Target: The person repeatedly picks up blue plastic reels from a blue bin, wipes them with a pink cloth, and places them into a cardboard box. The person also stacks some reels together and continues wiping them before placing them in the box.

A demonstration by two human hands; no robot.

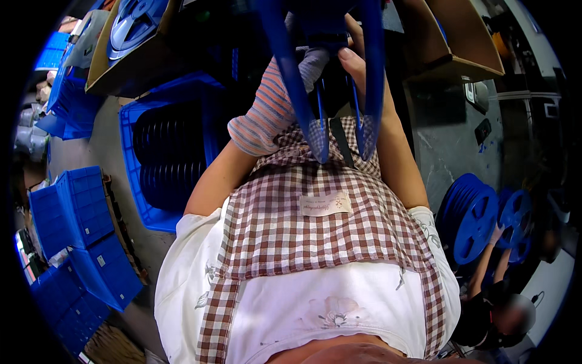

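A blue plastic reel (pixel 377 79) is held up close in front of me, its two flanges seen nearly edge-on with a gap between them. Through that gap shows my left hand (pixel 312 65), in a grey glove below a striped sleeve cover, closed at the dark middle of the reel. My right hand (pixel 356 64) is bare and grips the same part from the right, thumb uppermost. The flanges hide some fingers of both hands. The lower flange ends hang before my checked apron (pixel 303 236).
Left of me, a blue crate (pixel 128 164) holds rows of black discs. Blue bins (pixel 91 236) are stacked farther left. Open cardboard boxes (pixel 467 42) stand at both far sides. On the right, a co-worker's hands (pixel 497 236) touch blue reels beside another stack of reels (pixel 467 218).
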